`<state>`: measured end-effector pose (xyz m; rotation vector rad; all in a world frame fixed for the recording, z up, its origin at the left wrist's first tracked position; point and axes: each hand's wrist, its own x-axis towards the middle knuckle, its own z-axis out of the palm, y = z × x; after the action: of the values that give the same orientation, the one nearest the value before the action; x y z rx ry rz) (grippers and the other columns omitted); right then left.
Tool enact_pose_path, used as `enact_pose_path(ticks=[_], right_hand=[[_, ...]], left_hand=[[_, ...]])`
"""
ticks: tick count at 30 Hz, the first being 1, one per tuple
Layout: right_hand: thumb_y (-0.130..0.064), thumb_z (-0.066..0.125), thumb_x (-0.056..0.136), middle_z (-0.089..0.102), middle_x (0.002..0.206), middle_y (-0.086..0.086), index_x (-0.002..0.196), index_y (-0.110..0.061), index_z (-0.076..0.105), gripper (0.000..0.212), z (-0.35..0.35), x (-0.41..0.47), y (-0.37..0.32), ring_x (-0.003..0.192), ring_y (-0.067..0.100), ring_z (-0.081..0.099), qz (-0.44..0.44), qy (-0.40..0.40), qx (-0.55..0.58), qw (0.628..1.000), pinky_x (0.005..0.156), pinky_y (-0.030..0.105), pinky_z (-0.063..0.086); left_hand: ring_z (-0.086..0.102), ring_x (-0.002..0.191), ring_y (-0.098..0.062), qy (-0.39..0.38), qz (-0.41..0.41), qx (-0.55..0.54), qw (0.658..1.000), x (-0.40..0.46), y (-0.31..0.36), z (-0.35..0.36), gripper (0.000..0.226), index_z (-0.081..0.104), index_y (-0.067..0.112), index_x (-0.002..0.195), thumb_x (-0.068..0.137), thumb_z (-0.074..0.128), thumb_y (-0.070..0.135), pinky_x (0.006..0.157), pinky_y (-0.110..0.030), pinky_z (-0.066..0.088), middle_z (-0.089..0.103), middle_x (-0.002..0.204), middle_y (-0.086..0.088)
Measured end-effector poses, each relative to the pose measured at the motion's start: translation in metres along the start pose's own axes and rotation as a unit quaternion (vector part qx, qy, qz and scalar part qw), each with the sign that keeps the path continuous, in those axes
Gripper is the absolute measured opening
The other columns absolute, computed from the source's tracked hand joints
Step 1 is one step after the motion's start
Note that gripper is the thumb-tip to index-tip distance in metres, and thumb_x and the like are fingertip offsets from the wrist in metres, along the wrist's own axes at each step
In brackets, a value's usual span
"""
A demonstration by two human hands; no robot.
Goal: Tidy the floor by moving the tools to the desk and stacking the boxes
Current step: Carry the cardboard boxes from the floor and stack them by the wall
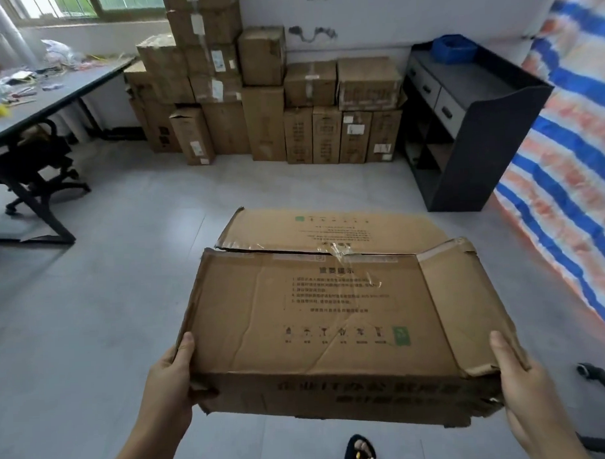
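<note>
Left hand (169, 378) and right hand (526, 386) clamp opposite ends of the flat carton (332, 331), fingers wrapped under. Held level, evidently for carrying to the stacked boxes (266, 103).

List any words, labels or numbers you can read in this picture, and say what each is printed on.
Nothing reads clearly.
Held box, top: a heading, numbered lines and a row of handling symbols, too blurred to read.
Held box, front side: large dark characters, blurred.
Far flap: small printed lines, unreadable.
Stacked boxes by the wall: white labels and print, too small.
Both the left hand and the right hand grip the box.
</note>
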<state>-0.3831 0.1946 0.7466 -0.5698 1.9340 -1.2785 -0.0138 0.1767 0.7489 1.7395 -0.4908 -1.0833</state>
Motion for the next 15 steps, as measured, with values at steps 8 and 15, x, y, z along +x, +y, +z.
enact_pose_path(ticks=[8, 15], right_hand=[[-0.041, 0.045, 0.095, 0.055, 0.103, 0.01, 0.125, 0.003, 0.052, 0.053, 0.047, 0.16, -0.078, 0.108, 0.036, 0.05, 0.006, -0.005, -0.054, 0.999, 0.093, 0.043, 0.036], [-0.043, 0.046, 0.094, 0.062, 0.095, 0.017, 0.105, 0.001, 0.057, 0.047, 0.142, 0.287, -0.132, 0.097, 0.036, 0.056, 0.032, -0.024, -0.052, 0.998, 0.086, 0.045, 0.043]], left_hand=[[0.046, 0.06, -0.03, 0.005, -0.011, -0.019, 1.0, 0.067, 0.062, 0.138, 0.027, 0.05, 0.002, 0.106, 0.098, 0.046, 0.027, 0.069, -0.05, 0.05, 0.048, 0.081, -0.005], [0.051, 0.089, -0.033, 0.029, -0.008, -0.032, 0.999, 0.197, 0.113, 0.234, 0.03, 0.052, 0.006, 0.115, 0.097, 0.048, 0.029, 0.058, -0.041, 0.052, 0.053, 0.111, -0.008]])
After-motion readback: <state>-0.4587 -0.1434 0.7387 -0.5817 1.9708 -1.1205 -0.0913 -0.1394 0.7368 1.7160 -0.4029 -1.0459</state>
